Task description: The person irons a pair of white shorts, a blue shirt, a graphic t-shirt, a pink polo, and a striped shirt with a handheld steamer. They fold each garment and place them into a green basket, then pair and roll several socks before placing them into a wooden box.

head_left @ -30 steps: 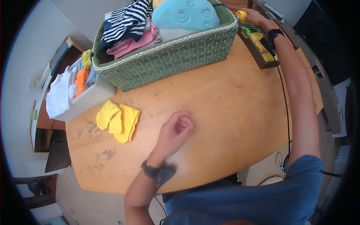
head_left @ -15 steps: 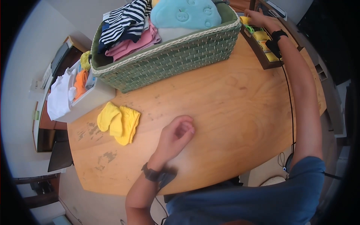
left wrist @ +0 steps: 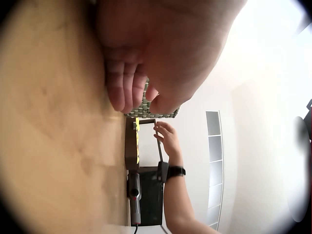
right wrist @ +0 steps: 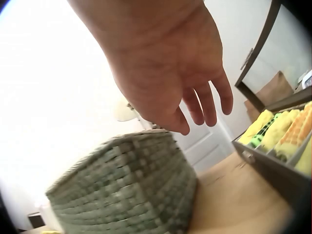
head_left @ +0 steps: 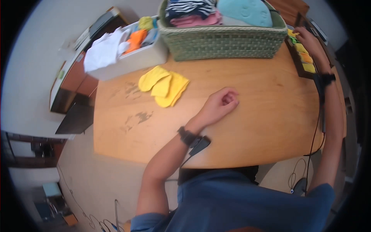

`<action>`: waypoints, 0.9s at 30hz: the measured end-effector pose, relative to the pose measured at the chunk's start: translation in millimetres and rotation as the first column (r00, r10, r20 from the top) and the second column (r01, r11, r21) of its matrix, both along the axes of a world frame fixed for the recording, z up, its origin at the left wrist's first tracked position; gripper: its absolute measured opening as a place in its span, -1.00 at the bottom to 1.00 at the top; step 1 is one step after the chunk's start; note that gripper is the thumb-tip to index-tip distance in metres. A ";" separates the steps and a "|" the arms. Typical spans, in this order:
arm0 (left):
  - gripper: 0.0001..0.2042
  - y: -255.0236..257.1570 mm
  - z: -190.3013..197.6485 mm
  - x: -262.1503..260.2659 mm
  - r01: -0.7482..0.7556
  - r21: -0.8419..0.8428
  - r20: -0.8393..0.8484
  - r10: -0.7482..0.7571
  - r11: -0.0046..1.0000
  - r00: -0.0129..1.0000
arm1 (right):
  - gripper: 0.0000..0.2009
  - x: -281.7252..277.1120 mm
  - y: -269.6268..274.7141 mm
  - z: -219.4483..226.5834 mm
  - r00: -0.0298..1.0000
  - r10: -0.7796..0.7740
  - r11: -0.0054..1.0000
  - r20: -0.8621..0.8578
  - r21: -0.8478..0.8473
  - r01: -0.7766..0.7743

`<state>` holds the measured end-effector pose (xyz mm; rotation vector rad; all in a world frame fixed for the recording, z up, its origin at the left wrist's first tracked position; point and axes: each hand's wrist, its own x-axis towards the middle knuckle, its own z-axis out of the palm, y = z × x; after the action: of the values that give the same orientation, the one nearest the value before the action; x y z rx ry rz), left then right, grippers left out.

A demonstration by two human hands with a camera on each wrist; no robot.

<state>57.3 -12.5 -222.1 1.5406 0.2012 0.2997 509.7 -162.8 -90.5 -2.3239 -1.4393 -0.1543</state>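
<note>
My left hand [head_left: 217,106] rests on the wooden table [head_left: 255,127] with its fingers loosely curled and nothing in them. Left of it lie yellow socks [head_left: 164,86], laid flat and overlapping. At the far right, my right hand [head_left: 310,43] hovers by a brown compartment box [head_left: 296,63]. In the right wrist view this hand [right wrist: 168,68] hangs with fingers spread and holds nothing. Rolled yellow socks [right wrist: 280,129] fill the box's compartments, with an orange roll [right wrist: 298,127] and a green-and-black patterned one [right wrist: 258,140] among them. Its clear-paned lid [right wrist: 273,58] stands raised.
A green woven basket [head_left: 228,44] holding striped and pink clothes and a light-blue plush piece [head_left: 247,11] stands at the back. Left of it is a white bin [head_left: 135,62] with white and orange clothing. A cable [head_left: 317,127] trails from my right wrist.
My right hand has let go of a rolled yellow sock at the far end of the box. The head view has shifted, while my left hand stays resting on the table.
</note>
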 end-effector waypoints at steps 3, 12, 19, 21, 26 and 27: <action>-0.78 12.6 8.4 -3.5 -0.004 0.042 0.006 0.004 0.999 1.000 | -0.81 -64.1 -11.8 -1.7 0.958 0.161 0.987 -0.238 0.047 -0.154; -0.69 97.2 44.9 -98.9 -0.238 0.962 0.126 0.550 0.136 0.826 | -0.79 -288.4 -15.0 -44.6 0.480 0.327 0.882 -0.814 0.080 -0.465; -0.77 81.5 69.3 -110.8 -0.182 0.804 -0.144 0.483 0.566 0.864 | -0.60 -336.3 20.5 -76.5 0.263 0.462 0.800 -0.847 0.270 -0.536; -0.77 76.9 63.7 -97.9 -0.176 0.648 -0.161 0.359 0.741 0.919 | -0.47 -341.8 27.4 -94.5 0.062 0.521 0.787 -0.851 0.452 -0.420; -0.71 17.6 100.6 -45.3 -0.130 0.092 -0.091 0.138 0.987 0.986 | -0.41 -358.0 17.4 -72.6 0.416 0.639 0.766 -0.648 0.585 -0.266; -0.70 10.5 102.5 -36.8 -0.094 0.024 -0.061 0.096 0.995 0.994 | -0.43 -357.3 16.2 -72.6 0.428 0.662 0.737 -0.616 0.637 -0.224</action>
<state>20.6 -2.0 -119.6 1.5651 0.3215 0.3303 152.4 -146.6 -163.1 -1.1785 -1.2440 0.6224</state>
